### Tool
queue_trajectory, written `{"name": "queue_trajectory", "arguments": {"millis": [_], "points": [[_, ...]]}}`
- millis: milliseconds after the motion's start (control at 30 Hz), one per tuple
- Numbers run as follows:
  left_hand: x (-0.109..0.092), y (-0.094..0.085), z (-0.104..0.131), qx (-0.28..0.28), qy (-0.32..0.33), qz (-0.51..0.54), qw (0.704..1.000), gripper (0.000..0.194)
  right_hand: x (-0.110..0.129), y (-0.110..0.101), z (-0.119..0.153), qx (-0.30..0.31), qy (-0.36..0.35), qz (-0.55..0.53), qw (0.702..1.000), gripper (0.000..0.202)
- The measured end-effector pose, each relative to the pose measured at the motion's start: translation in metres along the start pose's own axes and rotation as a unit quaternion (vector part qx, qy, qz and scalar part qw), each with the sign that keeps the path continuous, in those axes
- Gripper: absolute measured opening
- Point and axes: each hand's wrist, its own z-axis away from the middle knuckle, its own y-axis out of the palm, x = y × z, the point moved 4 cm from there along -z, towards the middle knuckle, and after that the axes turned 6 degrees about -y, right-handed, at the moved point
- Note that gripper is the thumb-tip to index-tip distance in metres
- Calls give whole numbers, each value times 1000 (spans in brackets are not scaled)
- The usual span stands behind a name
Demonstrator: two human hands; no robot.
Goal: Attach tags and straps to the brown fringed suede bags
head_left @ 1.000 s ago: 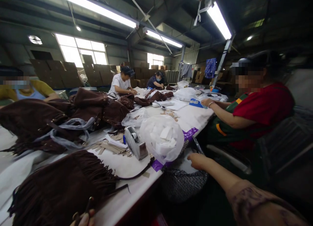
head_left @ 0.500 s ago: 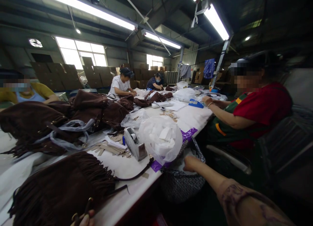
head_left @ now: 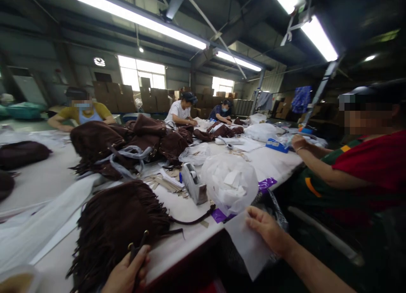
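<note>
A dark brown fringed handbag point(head_left: 119, 219) lies on the white-covered table in front of me. My left hand point(head_left: 135, 267) is closed round its dark strap point(head_left: 136, 247), close to two small gold-coloured metal parts. Off the table's near edge, my right hand point(head_left: 266, 229) pinches a thin white translucent sheet point(head_left: 245, 244) by its upper corner; whether it is paper or plastic I cannot tell. Partly hidden behind that sheet hangs a dark patterned bag point(head_left: 279, 212). A clear plastic bag full of white pieces point(head_left: 230, 183) sits just beyond the sheet.
A grey tape dispenser point(head_left: 194, 185) stands beside paper strips point(head_left: 168, 183). More brown handbags point(head_left: 139, 136) are piled further back. A blue dispenser point(head_left: 276, 145) is near a co-worker in red point(head_left: 374, 157) at the right. Several other people sit round the table.
My right hand has come up out of the dark patterned bag with the white sheet. My left hand stays on the strap. The whole view has shifted left.
</note>
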Motion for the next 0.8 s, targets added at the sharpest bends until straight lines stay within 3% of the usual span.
{"name": "queue_trajectory", "arguments": {"millis": [200, 333, 400, 500, 567, 633, 700, 800], "points": [[-8, 8, 29, 63, -7, 35, 997, 55, -18, 161, -19, 140, -47, 124, 981, 25], [-8, -3, 36, 86, 29, -14, 996, 46, -18, 233, -44, 224, -101, 201, 948, 19], [-5, -11, 38, 80, 60, -28, 995, 42, -16, 248, -56, 238, -94, 178, 950, 18], [3, -21, 37, 55, 72, -4, 996, 40, -22, 247, -61, 176, 24, -1, 984, 43], [8, -26, 35, 44, 70, 12, 996, 40, -29, 243, -48, 144, 111, -156, 971, 54], [11, -26, 32, 38, 65, 13, 997, 40, -35, 243, -27, 150, 160, -252, 943, 56], [12, -25, 30, 26, 61, 4, 998, 38, -40, 246, -7, 163, 174, -292, 926, 58], [11, -19, 30, 17, 73, 1, 997, 37, -48, 248, 9, 93, 178, -329, 923, 77]]}}
